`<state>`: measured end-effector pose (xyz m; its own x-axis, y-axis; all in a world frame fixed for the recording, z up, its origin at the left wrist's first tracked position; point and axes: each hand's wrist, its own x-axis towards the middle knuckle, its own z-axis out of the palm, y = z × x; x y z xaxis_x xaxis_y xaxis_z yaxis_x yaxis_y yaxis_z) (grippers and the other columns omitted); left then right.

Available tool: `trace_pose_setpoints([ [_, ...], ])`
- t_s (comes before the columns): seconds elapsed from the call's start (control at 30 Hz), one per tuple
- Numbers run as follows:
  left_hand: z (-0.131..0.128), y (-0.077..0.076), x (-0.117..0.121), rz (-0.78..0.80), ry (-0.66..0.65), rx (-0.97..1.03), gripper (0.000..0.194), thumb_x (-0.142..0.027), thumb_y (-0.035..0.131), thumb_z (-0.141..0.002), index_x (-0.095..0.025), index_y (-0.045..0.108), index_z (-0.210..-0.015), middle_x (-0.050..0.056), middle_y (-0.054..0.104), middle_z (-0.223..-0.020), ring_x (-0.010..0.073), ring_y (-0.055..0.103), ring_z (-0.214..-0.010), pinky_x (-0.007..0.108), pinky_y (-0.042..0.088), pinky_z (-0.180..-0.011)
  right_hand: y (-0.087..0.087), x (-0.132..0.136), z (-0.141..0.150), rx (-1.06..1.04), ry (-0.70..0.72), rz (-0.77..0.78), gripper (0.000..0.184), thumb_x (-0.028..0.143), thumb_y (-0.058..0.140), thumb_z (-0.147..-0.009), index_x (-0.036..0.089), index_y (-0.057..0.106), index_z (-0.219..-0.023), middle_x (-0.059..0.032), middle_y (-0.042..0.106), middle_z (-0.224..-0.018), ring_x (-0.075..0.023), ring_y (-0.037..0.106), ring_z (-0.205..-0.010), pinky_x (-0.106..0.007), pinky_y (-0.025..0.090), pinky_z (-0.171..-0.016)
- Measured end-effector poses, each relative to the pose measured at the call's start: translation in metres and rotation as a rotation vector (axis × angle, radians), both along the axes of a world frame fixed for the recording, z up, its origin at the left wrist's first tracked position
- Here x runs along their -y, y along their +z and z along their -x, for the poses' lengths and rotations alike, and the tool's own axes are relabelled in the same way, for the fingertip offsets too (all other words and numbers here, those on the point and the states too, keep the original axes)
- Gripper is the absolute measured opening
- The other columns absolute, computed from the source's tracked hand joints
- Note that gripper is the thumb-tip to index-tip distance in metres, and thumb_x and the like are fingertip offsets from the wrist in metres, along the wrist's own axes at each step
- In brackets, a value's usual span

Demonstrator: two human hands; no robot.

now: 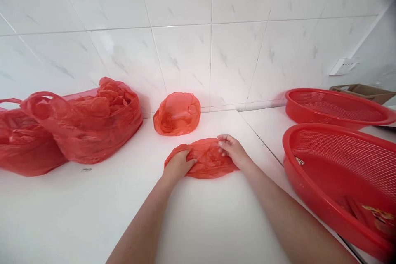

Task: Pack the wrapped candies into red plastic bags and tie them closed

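A crumpled, thin red plastic bag (207, 159) lies spread out on the white tabletop in front of me. My left hand (178, 164) is at its left end, the thumb lying over the film and the other fingers partly hidden in its folds. At the right end is my right hand (232, 149), its fingers bent and apart, the tips touching the film. Just behind, against the wall, a second red plastic bag (177, 114) sits bunched up with its mouth open towards me.
To the left stand two big red carrier bags (102, 132) (27, 152) stuffed with red plastic. On the right are two red perforated baskets (289, 161) (293, 111); the nearer holds red and yellow packets (375, 216). Behind them is a brown box (368, 93). A tiled wall (185, 57) closes off the back.
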<state>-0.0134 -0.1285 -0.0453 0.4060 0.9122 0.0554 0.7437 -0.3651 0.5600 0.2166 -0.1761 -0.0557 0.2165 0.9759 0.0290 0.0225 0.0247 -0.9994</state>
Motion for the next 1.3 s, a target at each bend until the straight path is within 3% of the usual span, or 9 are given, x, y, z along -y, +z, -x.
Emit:
trace_pose_setpoints([
  [0.1, -0.006, 0.008, 0.006, -0.179, -0.012, -0.075, 0.029, -0.028, 0.05, -0.082, -0.024, 0.06, -0.109, 0.005, 0.064, -0.111, 0.0211, 0.06, -0.099, 0.029, 0.046, -0.076, 0.002, 0.004, 0.015, 0.465, -0.04, -0.097, 0.037, 0.042, 0.062, -0.075, 0.024, 0.056, -0.106, -0.0005, 0.063, -0.086, -0.0165, 0.061, -0.078, -0.034, 0.05, -0.075],
  [0.23, -0.012, 0.01, 0.015, -0.426, -0.132, -0.089, 0.029, -0.021, 0.049, -0.084, -0.022, 0.059, -0.111, 0.007, 0.063, -0.113, 0.0215, 0.058, -0.102, 0.032, 0.046, -0.082, -0.002, 0.003, 0.031, 0.896, 0.052, -0.146, 0.071, 0.043, 0.072, -0.064, 0.025, 0.048, -0.128, -0.0065, 0.046, -0.135, -0.0259, 0.041, -0.124, -0.042, 0.036, -0.101],
  [0.37, -0.013, 0.002, 0.016, -0.491, -0.21, -0.114, 0.049, -0.039, 0.065, -0.074, -0.023, 0.056, -0.12, 0.009, 0.05, -0.133, 0.03, 0.039, -0.128, 0.042, 0.038, -0.1, -0.008, -0.001, 0.032, 1.017, 0.197, -0.011, 0.081, 0.054, 0.068, -0.065, 0.023, 0.043, -0.135, -0.0073, 0.031, -0.146, -0.0303, 0.025, -0.135, -0.047, 0.029, -0.106],
  [0.47, -0.009, -0.005, 0.012, -0.387, -0.134, -0.106, 0.055, -0.049, 0.058, -0.079, -0.02, 0.052, -0.125, 0.012, 0.052, -0.132, 0.0299, 0.044, -0.124, 0.042, 0.043, -0.095, -0.008, 0.001, 0.028, 0.996, 0.212, 0.01, 0.082, 0.051, 0.069, -0.065, 0.027, 0.038, -0.138, -0.005, 0.032, -0.146, -0.0296, 0.029, -0.133, -0.047, 0.036, -0.101],
  [0.67, -0.003, -0.007, 0.009, -0.564, -0.007, 0.056, 0.033, -0.034, 0.045, -0.089, -0.02, 0.056, -0.117, 0.008, 0.063, -0.115, 0.0226, 0.058, -0.105, 0.036, 0.049, -0.086, -0.004, 0.008, 0.029, 0.989, -0.047, -0.302, 0.034, 0.037, 0.046, -0.09, 0.024, 0.055, -0.119, -0.0051, 0.059, -0.119, -0.0191, 0.055, -0.11, -0.035, 0.046, -0.09],
  [0.93, -0.001, -0.014, 0.002, -0.834, -0.086, 0.021, 0.026, -0.02, 0.048, -0.085, -0.018, 0.063, -0.105, 0.01, 0.062, -0.113, 0.0253, 0.056, -0.104, 0.042, 0.046, -0.094, -0.01, 0.003, 0.04, 1.238, -0.019, -0.453, 0.025, 0.021, 0.051, -0.087, 0.02, 0.063, -0.109, -0.0076, 0.064, -0.111, -0.0213, 0.058, -0.105, -0.039, 0.046, -0.091],
  [1.07, 0.0, -0.013, 0.002, -0.883, -0.11, 0.056, 0.024, -0.019, 0.049, -0.084, -0.017, 0.063, -0.104, 0.01, 0.062, -0.11, 0.024, 0.055, -0.102, 0.04, 0.046, -0.092, 0.017, 0.036, 0.049, 1.195, -0.2, -0.639, 0.026, 0.018, 0.046, -0.089, 0.021, 0.061, -0.109, -0.0069, 0.062, -0.113, -0.0197, 0.056, -0.106, -0.039, 0.044, -0.093],
  [1.2, 0.0, -0.009, 0.006, -0.939, -0.118, 0.107, 0.021, -0.019, 0.053, -0.082, -0.018, 0.063, -0.101, 0.01, 0.061, -0.11, 0.0228, 0.054, -0.1, 0.037, 0.045, -0.091, 0.062, 0.112, 0.046, 1.21, -0.245, -0.656, 0.025, 0.02, 0.047, -0.088, 0.022, 0.06, -0.11, -0.0074, 0.059, -0.118, -0.0201, 0.055, -0.107, -0.039, 0.045, -0.091],
  [1.3, 0.001, -0.005, 0.009, -0.979, -0.051, 0.125, 0.018, -0.019, 0.055, -0.081, -0.019, 0.064, -0.097, 0.009, 0.06, -0.112, 0.0236, 0.054, -0.102, 0.037, 0.044, -0.089, 0.097, 0.172, 0.013, 1.225, -0.378, -0.567, 0.024, 0.027, 0.051, -0.086, 0.027, 0.059, -0.109, -0.0049, 0.061, -0.114, -0.0203, 0.058, -0.103, -0.037, 0.048, -0.087],
])
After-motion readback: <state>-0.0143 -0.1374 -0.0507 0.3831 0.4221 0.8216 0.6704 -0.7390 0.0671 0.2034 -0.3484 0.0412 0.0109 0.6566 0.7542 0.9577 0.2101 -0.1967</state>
